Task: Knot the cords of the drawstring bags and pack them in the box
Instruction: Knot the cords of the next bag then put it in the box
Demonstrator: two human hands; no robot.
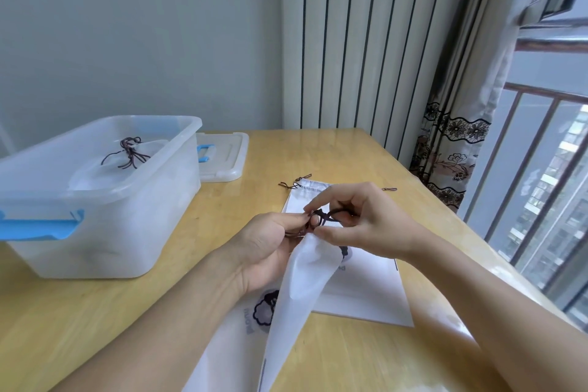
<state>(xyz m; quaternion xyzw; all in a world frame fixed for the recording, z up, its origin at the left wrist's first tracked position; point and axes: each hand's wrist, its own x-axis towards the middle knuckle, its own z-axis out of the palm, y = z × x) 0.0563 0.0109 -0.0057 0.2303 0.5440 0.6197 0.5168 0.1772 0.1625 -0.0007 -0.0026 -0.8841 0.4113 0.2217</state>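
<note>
**Both hands working the cords of a white bag**

Head view: the left hand (267, 240) and right hand (359, 223) are both pinching the dark cords (321, 218) at the gathered mouth of a white bag (299, 283), which is hanging down towards the desk (95, 321). A second bag (359, 289) is lying flat beneath. The clear box (105, 200), at left, is holding a knotted bag (127, 156); its lid (222, 156) is lying behind.

A wooden table (366, 149) stands beside a white radiator (366, 35), patterned curtain (455, 149) and window (547, 169).
</note>
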